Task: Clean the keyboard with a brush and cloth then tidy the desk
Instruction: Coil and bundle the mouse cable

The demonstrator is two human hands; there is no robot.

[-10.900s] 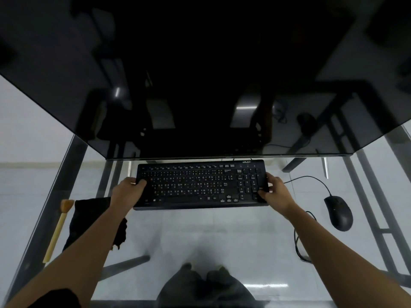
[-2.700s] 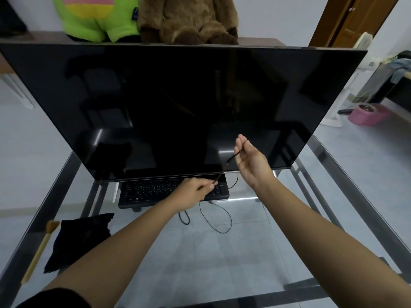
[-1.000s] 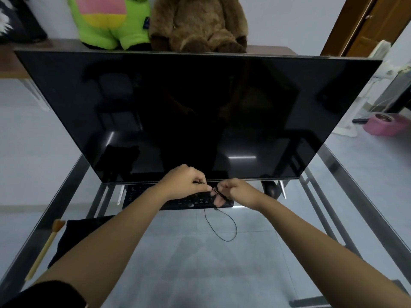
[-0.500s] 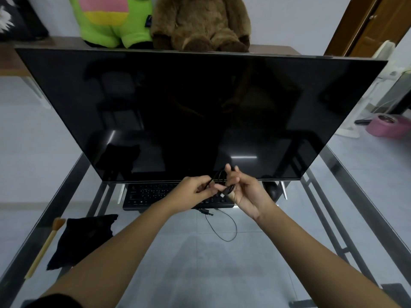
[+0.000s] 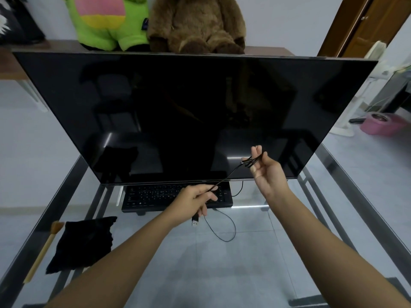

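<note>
Head view looks down over two bare forearms reaching across a glass desk (image 5: 255, 270). At its near left edge lies a brush (image 5: 42, 250) with a pale wooden handle. A crumpled black cloth (image 5: 82, 243) lies just beside it on the right. Neither is touched by a hand.

Farther in, a thin black cable (image 5: 228, 177) lies in a loose loop on the glass. The left hand (image 5: 194, 202) pinches this cable between thumb and fingers, and a USB plug (image 5: 195, 221) hangs just below the hand. From there the cable runs taut, up and to the right, to the raised right hand (image 5: 268, 174). That hand grips a small bundle of loops against its upright fingers (how many loops cannot be told).

Behind the left hand sits the black keyboard (image 5: 155, 195), flat on the glass. Its far edge is tucked under the monitor (image 5: 189, 112) and its right end is partly covered by the hand. The key legends are too small to read.

The monitor is dark and tilted and blocks most of the desk behind it. Above its top edge sit a green toy (image 5: 106, 23) and a brown bear (image 5: 195, 21). A pink bowl (image 5: 379, 126) rests on the floor at far right, near a wooden door (image 5: 375, 21).
</note>
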